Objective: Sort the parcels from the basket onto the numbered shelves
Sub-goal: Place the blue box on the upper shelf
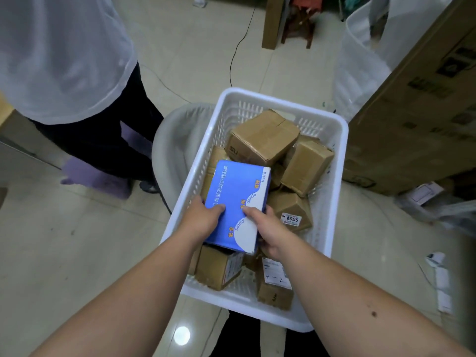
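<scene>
A white slotted basket stands in front of me, filled with several brown cardboard parcels. On top of them lies a blue and white box with printed text. My left hand grips its near left edge, thumb on the top face. My right hand grips its near right corner, thumb on top. One brown parcel beside my right hand carries a label reading 8005. Another near parcel has a white label with handwriting.
Another person in a white top and dark trousers stands at the left. A large cardboard carton rises at the right. A white round tub sits under the basket. A black cable crosses the tiled floor.
</scene>
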